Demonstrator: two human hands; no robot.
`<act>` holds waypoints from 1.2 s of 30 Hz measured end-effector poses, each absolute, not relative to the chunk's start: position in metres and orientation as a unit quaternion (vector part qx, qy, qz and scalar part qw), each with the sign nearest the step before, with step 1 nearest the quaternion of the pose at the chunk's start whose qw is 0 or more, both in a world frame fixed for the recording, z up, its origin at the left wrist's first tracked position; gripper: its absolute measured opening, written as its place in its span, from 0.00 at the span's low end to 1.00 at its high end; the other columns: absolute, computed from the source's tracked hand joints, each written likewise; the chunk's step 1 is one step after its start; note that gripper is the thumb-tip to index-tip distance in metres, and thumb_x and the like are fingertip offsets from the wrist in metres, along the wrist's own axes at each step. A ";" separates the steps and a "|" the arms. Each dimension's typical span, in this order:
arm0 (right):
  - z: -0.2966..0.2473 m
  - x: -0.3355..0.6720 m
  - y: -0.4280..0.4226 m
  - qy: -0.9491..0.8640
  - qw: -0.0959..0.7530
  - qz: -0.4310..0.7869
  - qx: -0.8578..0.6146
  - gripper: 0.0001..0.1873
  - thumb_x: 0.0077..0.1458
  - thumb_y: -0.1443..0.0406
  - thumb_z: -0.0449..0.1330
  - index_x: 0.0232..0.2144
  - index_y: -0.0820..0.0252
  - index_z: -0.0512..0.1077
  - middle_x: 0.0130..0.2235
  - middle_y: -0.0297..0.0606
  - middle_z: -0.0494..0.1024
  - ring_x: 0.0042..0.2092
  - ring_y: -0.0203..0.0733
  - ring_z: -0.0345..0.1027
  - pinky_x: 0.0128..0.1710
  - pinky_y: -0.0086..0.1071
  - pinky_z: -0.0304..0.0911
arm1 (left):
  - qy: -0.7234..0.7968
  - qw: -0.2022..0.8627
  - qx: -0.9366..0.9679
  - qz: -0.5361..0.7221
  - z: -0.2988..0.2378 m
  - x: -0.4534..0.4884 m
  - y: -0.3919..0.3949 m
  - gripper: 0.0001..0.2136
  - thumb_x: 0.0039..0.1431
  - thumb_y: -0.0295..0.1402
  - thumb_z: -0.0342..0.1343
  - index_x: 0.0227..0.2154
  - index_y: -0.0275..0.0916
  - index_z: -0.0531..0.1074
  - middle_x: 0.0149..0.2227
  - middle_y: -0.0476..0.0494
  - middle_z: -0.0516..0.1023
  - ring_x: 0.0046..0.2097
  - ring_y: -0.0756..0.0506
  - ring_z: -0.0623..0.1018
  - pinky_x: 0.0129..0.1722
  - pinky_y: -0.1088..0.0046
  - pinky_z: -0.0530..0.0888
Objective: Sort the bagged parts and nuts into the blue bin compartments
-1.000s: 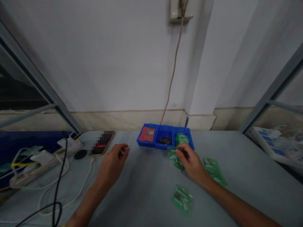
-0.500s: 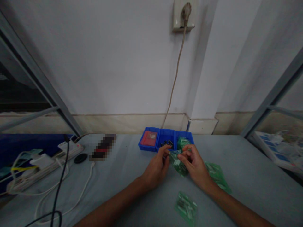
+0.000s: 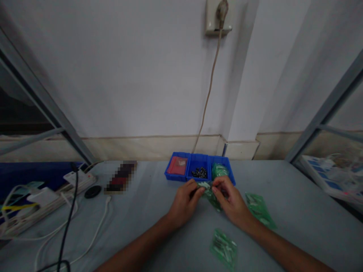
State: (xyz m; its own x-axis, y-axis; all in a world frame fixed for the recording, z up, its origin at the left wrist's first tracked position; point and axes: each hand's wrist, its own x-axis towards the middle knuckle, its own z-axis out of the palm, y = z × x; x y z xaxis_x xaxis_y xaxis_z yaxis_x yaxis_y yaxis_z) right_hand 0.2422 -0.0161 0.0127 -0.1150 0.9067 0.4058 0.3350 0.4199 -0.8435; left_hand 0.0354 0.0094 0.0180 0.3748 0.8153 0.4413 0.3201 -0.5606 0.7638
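Observation:
Both of my hands meet over the grey table (image 3: 159, 211), pinching one small green plastic bag (image 3: 211, 195) of white parts. My left hand (image 3: 185, 202) grips its left top edge and my right hand (image 3: 231, 200) grips the right side, fingers closed. Just behind them stands a row of three blue bins (image 3: 200, 172): the left one holds a red bag, the middle one small dark parts, the right one green bags.
Two more green bags lie on the table, one (image 3: 259, 209) to the right of my right hand and one (image 3: 224, 249) near the front. A phone (image 3: 120, 181), a power strip (image 3: 42, 200) and cables lie at the left. A wall socket's cord (image 3: 208, 94) hangs behind the bins.
My left hand came from the left across the table to join my right hand on the green bag. Both hands now hold it a little closer together.

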 end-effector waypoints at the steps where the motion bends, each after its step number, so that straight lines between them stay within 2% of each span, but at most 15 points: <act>1: 0.014 0.243 -0.017 -0.703 0.483 0.280 -0.441 0.10 0.73 0.56 0.55 0.45 0.54 0.71 0.36 0.35 0.75 0.37 0.43 0.70 0.38 0.34 0.65 | 0.365 0.305 0.771 0.424 0.018 0.036 0.009 0.19 0.76 0.41 0.51 0.27 0.39 0.68 0.31 0.49 0.69 0.34 0.47 0.70 0.36 0.72 0.65; 5: 0.018 0.244 -0.017 -0.759 0.470 0.228 -0.387 0.11 0.74 0.62 0.52 0.46 0.53 0.74 0.44 0.41 0.78 0.45 0.47 0.73 0.48 0.39 0.67 | 0.391 0.368 0.718 0.444 0.014 0.037 0.011 0.21 0.77 0.46 0.47 0.28 0.40 0.64 0.29 0.52 0.63 0.32 0.48 0.65 0.33 0.72 0.63; 8: 0.018 0.244 -0.017 -0.763 0.467 0.215 -0.391 0.09 0.69 0.61 0.61 0.50 0.51 0.75 0.49 0.43 0.76 0.43 0.46 0.72 0.42 0.37 0.69 | 0.396 0.388 0.702 0.448 0.013 0.037 0.012 0.22 0.76 0.49 0.48 0.28 0.40 0.65 0.28 0.52 0.64 0.31 0.48 0.65 0.33 0.72 0.65; 10: 0.017 0.243 -0.017 -0.758 0.466 0.225 -0.397 0.08 0.68 0.60 0.63 0.47 0.52 0.76 0.52 0.43 0.75 0.44 0.46 0.72 0.41 0.36 0.69 | 0.380 0.371 0.718 0.449 0.016 0.035 0.010 0.23 0.76 0.49 0.47 0.29 0.39 0.70 0.32 0.48 0.69 0.35 0.46 0.70 0.38 0.71 0.69; 12: 0.016 0.243 -0.016 -0.734 0.471 0.261 -0.413 0.08 0.70 0.57 0.61 0.42 0.54 0.76 0.44 0.40 0.77 0.40 0.43 0.73 0.37 0.34 0.69 | 0.359 0.345 0.742 0.449 0.019 0.033 0.008 0.24 0.78 0.46 0.44 0.30 0.39 0.75 0.42 0.42 0.76 0.44 0.43 0.75 0.47 0.67 0.72; 14: 0.013 0.242 -0.015 -0.689 0.482 0.318 -0.438 0.11 0.72 0.55 0.58 0.39 0.54 0.72 0.32 0.33 0.73 0.29 0.38 0.69 0.28 0.30 0.65 | 0.342 0.316 0.761 0.452 0.020 0.031 0.006 0.22 0.78 0.43 0.45 0.33 0.40 0.78 0.50 0.39 0.78 0.51 0.41 0.76 0.54 0.64 0.72; 17: 0.009 0.241 -0.012 -0.621 0.514 0.388 -0.447 0.13 0.70 0.52 0.60 0.44 0.52 0.66 0.26 0.23 0.66 0.21 0.34 0.59 0.19 0.26 0.57 | 0.321 0.273 0.782 0.459 0.017 0.030 0.004 0.10 0.75 0.34 0.51 0.45 0.42 0.78 0.49 0.39 0.80 0.47 0.43 0.77 0.48 0.66 0.73; 19: 0.007 0.240 -0.011 -0.606 0.528 0.403 -0.438 0.15 0.69 0.50 0.60 0.47 0.51 0.64 0.27 0.23 0.66 0.20 0.33 0.58 0.17 0.26 0.56 | 0.304 0.254 0.798 0.454 0.014 0.030 0.004 0.13 0.72 0.28 0.53 0.55 0.43 0.74 0.50 0.39 0.79 0.46 0.43 0.76 0.45 0.67 0.74; 21: 0.006 0.239 -0.012 -0.614 0.521 0.397 -0.441 0.16 0.69 0.49 0.60 0.47 0.52 0.66 0.26 0.24 0.67 0.21 0.34 0.60 0.18 0.26 0.57 | 0.300 0.243 0.809 0.444 0.013 0.031 0.005 0.17 0.68 0.27 0.56 0.58 0.44 0.73 0.52 0.39 0.78 0.48 0.42 0.76 0.45 0.67 0.74; 24: 0.010 0.239 -0.016 -0.636 0.489 0.392 -0.450 0.17 0.72 0.48 0.55 0.42 0.54 0.69 0.25 0.27 0.69 0.22 0.35 0.62 0.21 0.28 0.58 | 0.336 0.246 0.799 0.434 0.016 0.032 0.006 0.05 0.69 0.33 0.59 0.44 0.42 0.78 0.44 0.41 0.77 0.45 0.42 0.75 0.42 0.67 0.72; 27: 0.014 0.239 -0.020 -0.671 0.472 0.354 -0.448 0.19 0.76 0.51 0.48 0.42 0.55 0.71 0.26 0.30 0.71 0.26 0.38 0.65 0.28 0.30 0.61 | 0.374 0.277 0.771 0.436 0.019 0.033 0.008 0.17 0.75 0.39 0.53 0.27 0.40 0.71 0.32 0.47 0.71 0.36 0.45 0.72 0.38 0.69 0.68; 30: 0.016 0.241 -0.020 -0.699 0.490 0.277 -0.441 0.11 0.74 0.57 0.53 0.51 0.53 0.70 0.37 0.35 0.75 0.34 0.41 0.69 0.35 0.33 0.65 | 0.378 0.319 0.753 0.435 0.019 0.034 0.008 0.19 0.76 0.41 0.50 0.28 0.39 0.69 0.31 0.48 0.69 0.34 0.46 0.70 0.36 0.70 0.67; 32: 0.016 0.243 -0.018 -0.730 0.487 0.236 -0.418 0.12 0.72 0.62 0.56 0.55 0.51 0.70 0.48 0.41 0.75 0.38 0.42 0.70 0.38 0.35 0.68 | 0.379 0.333 0.748 0.431 0.018 0.035 0.007 0.19 0.76 0.43 0.49 0.28 0.39 0.68 0.31 0.49 0.69 0.34 0.47 0.70 0.36 0.71 0.67; 34: 0.016 0.244 -0.017 -0.760 0.467 0.216 -0.397 0.13 0.69 0.64 0.58 0.55 0.49 0.73 0.54 0.44 0.72 0.40 0.43 0.71 0.39 0.36 0.69 | 0.383 0.332 0.749 0.426 0.018 0.035 0.006 0.20 0.76 0.44 0.49 0.28 0.39 0.68 0.31 0.48 0.69 0.35 0.46 0.70 0.37 0.70 0.69; 36: 0.016 0.245 -0.015 -0.772 0.452 0.214 -0.392 0.09 0.69 0.62 0.60 0.50 0.51 0.76 0.52 0.44 0.73 0.41 0.45 0.71 0.39 0.36 0.68 | 0.379 0.313 0.758 0.429 0.018 0.034 0.004 0.20 0.76 0.44 0.48 0.29 0.39 0.71 0.37 0.44 0.73 0.40 0.44 0.73 0.44 0.67 0.72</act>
State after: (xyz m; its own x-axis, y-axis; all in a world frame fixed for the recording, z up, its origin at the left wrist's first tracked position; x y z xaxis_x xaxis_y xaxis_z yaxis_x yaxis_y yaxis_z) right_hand 0.2448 -0.0154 0.0164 -0.2833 0.7991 0.5303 0.4122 0.6007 -0.6850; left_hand 0.0341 0.0038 0.0183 0.3435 0.8434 0.4132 0.3062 -0.5165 0.7997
